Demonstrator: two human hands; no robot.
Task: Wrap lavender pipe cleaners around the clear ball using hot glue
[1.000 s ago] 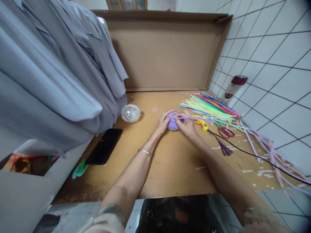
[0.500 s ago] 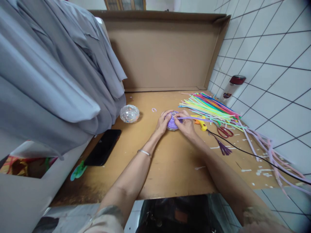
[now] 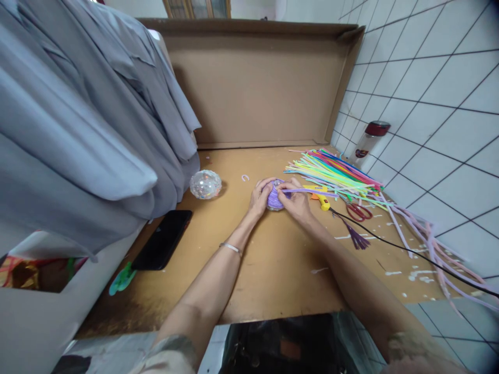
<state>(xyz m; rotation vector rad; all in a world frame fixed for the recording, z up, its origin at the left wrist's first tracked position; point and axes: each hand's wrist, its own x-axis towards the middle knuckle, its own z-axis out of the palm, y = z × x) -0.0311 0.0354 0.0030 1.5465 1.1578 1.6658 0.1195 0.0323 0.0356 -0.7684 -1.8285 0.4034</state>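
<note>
Between my hands is a small rounded form wrapped in rows of purple pipe cleaner (image 3: pixel 274 201). My left hand (image 3: pixel 260 197) is closed around its left side. With my right hand (image 3: pixel 297 201) I pinch the purple strand at the form's right side. The strand's loose end (image 3: pixel 323 192) sticks out to the right across my right hand, over a yellow glue gun (image 3: pixel 324 201). What lies beneath the wrapped rows is mostly hidden, though a clear edge shows at the bottom.
Multicoloured pipe cleaners (image 3: pixel 335 169) lie at the back right, near red-handled scissors (image 3: pixel 358 212). A black cord (image 3: pixel 384 240) crosses the table's right side. On the left are a clear faceted ball (image 3: pixel 206 184), a black phone (image 3: pixel 162 240) and a hanging grey cloth (image 3: pixel 97 119). A jar (image 3: pixel 368 143) stands by the tiled wall.
The view has shifted slightly. My hands stay on the wrapped form, and the right fingers have moved a little along the purple strand's side; little else differs.
</note>
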